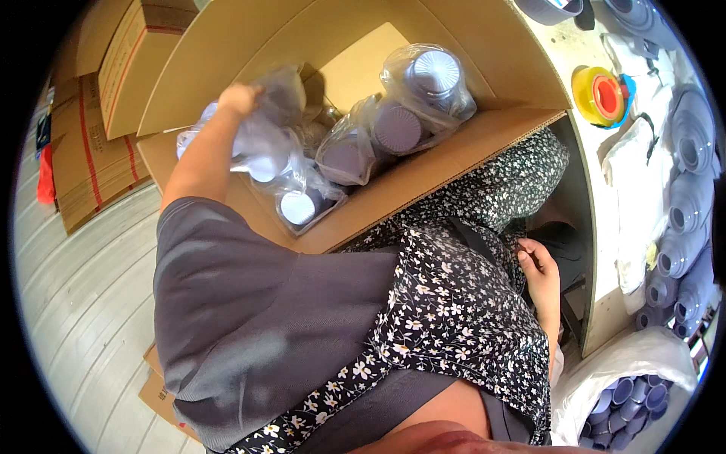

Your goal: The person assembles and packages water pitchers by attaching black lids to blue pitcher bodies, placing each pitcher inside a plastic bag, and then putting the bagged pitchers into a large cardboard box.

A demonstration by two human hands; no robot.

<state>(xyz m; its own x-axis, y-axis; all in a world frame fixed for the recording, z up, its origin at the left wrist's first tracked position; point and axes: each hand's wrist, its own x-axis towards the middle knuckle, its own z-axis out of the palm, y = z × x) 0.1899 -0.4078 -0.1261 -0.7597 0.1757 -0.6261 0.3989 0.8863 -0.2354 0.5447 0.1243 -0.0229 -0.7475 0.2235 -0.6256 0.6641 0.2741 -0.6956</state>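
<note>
A large open cardboard box (454, 163) stands in front of me, and several grey-lilac ribbed cups lie in it, wrapped in clear plastic bags. My left hand (240, 100) reaches into its left side. Its fingers are closed at the edge of a clear plastic bag (281, 87), which rises beside them. Nearer to me, a bagged cup (298, 206) shows its pale round base. Another bagged cup (436, 73) sits at the box's far right. My right hand (538, 276) rests by my flowered apron at the table's edge, fingers loosely bent and apart, holding nothing.
On the right, a table (597, 303) holds a yellow tape roll (597, 94), white cloth-like material (631, 197) and rows of bagged lilac cups (690, 208). A white-lined container of cups (628, 408) stands lower right. Folded cardboard boxes (94, 144) lean at the left.
</note>
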